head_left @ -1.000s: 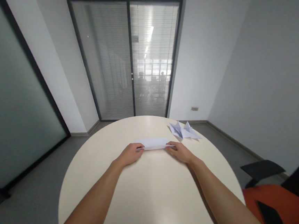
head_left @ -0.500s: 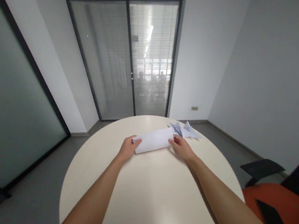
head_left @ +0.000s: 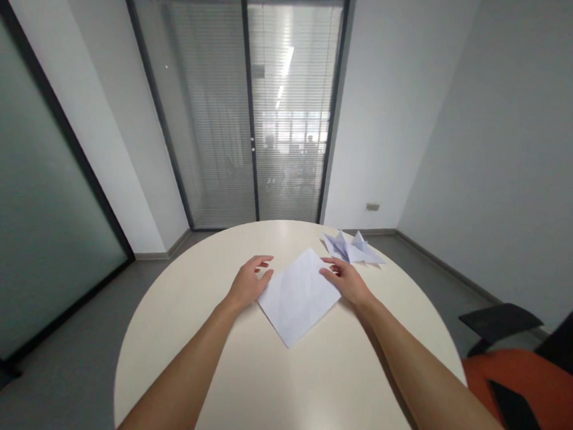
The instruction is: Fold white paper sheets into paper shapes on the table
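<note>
1. The white sheet [head_left: 296, 298] has just changed its bearing: half a second ago it shows as a long, narrow shape stretched between two gripping hands, and now its broad face is seen, turned at an angle with one corner pointing toward the person.
2. This suggests a pause between grips, with the paper being turned; that is a judgement. Whether it is a single layer or doubled cannot be told.
3. The sheet appears to lie on the round table [head_left: 232, 394], between the hands, though a slight lift at its edges would be hard to make out.
4. The left hand [head_left: 247, 284] looks released: its thumb and fingers are spread, with the thumb close to the sheet's left edge. Whether it touches cannot be told.
5. The right hand [head_left: 350, 283] also looks loose, a gap showing between thumb and forefinger. Its thumb overlaps the sheet near the right edge; contact is unclear, and the lower fingers are hidden.
6. Against the earlier frames, both hands stay on their own sides of the sheet, but no longer clasp its ends.
7. The folded paper shapes [head_left: 365, 255] beyond the right hand remain in place near the table's far right edge.
</note>
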`<state>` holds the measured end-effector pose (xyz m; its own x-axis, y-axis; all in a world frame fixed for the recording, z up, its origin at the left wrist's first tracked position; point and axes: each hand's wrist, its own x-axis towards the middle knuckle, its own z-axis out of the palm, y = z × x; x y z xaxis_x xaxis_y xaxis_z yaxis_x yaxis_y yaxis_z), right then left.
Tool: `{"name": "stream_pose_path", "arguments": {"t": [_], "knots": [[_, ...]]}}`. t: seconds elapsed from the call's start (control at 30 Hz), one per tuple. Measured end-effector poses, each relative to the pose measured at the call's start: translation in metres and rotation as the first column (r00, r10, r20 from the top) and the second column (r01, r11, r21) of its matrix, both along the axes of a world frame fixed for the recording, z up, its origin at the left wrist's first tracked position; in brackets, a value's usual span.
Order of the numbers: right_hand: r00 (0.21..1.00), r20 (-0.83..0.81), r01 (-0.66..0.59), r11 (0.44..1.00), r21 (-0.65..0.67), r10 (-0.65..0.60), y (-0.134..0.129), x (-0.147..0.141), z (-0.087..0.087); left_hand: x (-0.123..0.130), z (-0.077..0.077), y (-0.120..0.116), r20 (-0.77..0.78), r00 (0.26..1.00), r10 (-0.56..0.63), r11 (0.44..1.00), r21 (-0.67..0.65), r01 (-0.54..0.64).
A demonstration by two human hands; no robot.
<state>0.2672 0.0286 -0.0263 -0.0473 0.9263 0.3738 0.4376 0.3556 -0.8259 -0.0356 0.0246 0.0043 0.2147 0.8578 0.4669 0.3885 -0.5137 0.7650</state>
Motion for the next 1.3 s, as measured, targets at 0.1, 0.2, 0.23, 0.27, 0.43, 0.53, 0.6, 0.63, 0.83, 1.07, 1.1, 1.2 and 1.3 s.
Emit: {"name": "stream_pose_path", "arguments": {"t": [0.1,0.2,0.23,0.27,0.43,0.53,0.6,0.63,0.83,1.07,1.1,1.2,1.3], "knots": [[0.991,0.119,-0.062,0.998,-0.028,0.065,-0.003,0.0,0.0,0.009,-0.001,-0.012,-0.279,0.943,-0.183,0.971,0.096,0.217],[0.986,0.152,-0.072,0.997,-0.019,0.074,-0.003,-0.001,0.001,0.018,-0.005,-0.023,-0.522,0.803,-0.289,0.928,0.052,0.368],[0.985,0.166,-0.053,0.999,-0.004,0.053,-0.003,0.0,0.001,0.02,-0.007,-0.024,-0.57,0.765,-0.302,0.923,0.027,0.384],[0.983,0.184,-0.022,1.0,0.017,0.018,-0.003,0.0,0.002,0.021,-0.009,-0.026,-0.603,0.738,-0.302,0.923,0.009,0.385],[0.928,0.36,0.02,0.976,0.217,-0.099,-0.009,-0.004,0.012,0.022,-0.011,-0.027,-0.669,0.708,-0.228,0.945,0.022,0.325],[0.903,0.429,-0.083,0.971,0.224,-0.022,-0.016,-0.018,0.017,0.024,-0.006,-0.03,-0.69,0.698,-0.193,0.949,0.049,0.311],[0.878,0.472,-0.181,0.966,0.185,0.074,-0.022,-0.029,0.018,0.026,-0.003,-0.032,-0.692,0.7,-0.176,0.946,0.077,0.314],[0.855,0.502,-0.237,0.958,0.159,0.129,-0.024,-0.034,0.018,0.028,-0.002,-0.033,-0.69,0.703,-0.172,0.945,0.087,0.316],[0.727,0.622,-0.387,0.922,0.022,0.291,-0.027,-0.04,0.01,0.032,-0.007,-0.035,-0.715,0.678,-0.171,0.963,0.023,0.268],[0.65,0.747,-0.099,0.991,-0.093,0.136,-0.024,-0.021,0.012,0.031,-0.012,-0.033,-0.763,0.635,-0.117,0.977,0.027,0.213],[0.646,0.757,-0.071,0.995,-0.075,0.103,-0.024,-0.02,0.014,0.031,-0.01,-0.033,-0.757,0.645,-0.103,0.975,0.05,0.215],[0.66,0.75,-0.091,0.995,0.029,0.038,-0.024,-0.024,0.018,0.03,-0.008,-0.033,-0.737,0.672,-0.07,0.969,0.11,0.222],[0.726,0.678,-0.244,0.964,0.103,0.111,-0.027,-0.033,0.021,0.029,-0.009,-0.032,-0.729,0.681,-0.07,0.972,0.104,0.211]]}}
